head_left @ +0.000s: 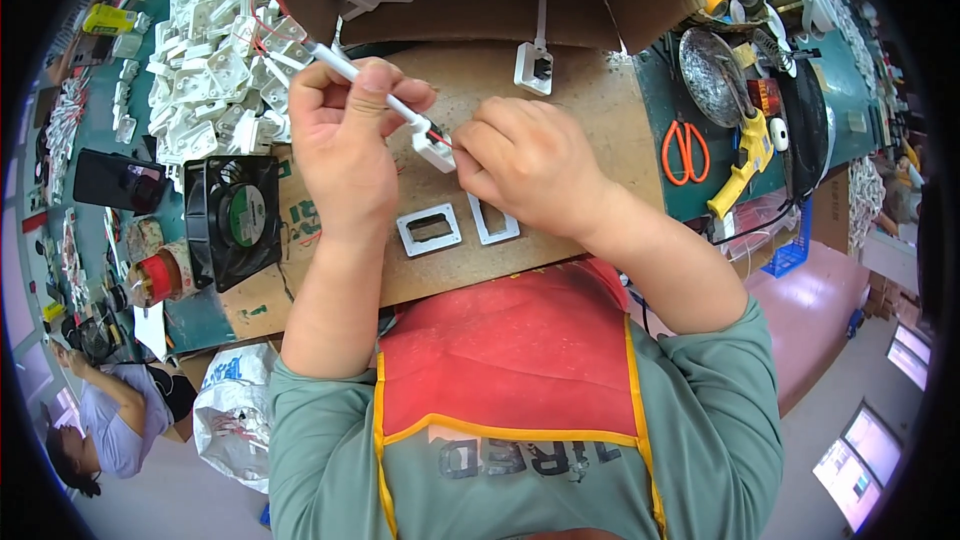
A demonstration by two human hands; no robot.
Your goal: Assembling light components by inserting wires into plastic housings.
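Note:
My left hand (pixel 345 140) is closed around a slim white tube (pixel 337 62), which slants down to the right from the pile of parts. Red and dark wires come out of its lower end beside a small white plastic housing (pixel 434 153). My right hand (pixel 530 155) is closed at that end, its fingertips pinching a red wire (pixel 440 139). Whether those fingers also touch the housing is hard to make out. Beneath the hands lie a white rectangular frame (pixel 405 233) and a second white frame (pixel 498 237), partly covered by my right hand.
An open cardboard box (pixel 480 25) stands ahead, a white corded part (pixel 533 70) before it. Left are heaped white housings (pixel 210 65), a black fan (pixel 235 220) and a phone (pixel 118 180). Orange-handled scissors (pixel 685 153) and a yellow-handled tool (pixel 742 165) lie right. Another person (pixel 125 405) is lower left.

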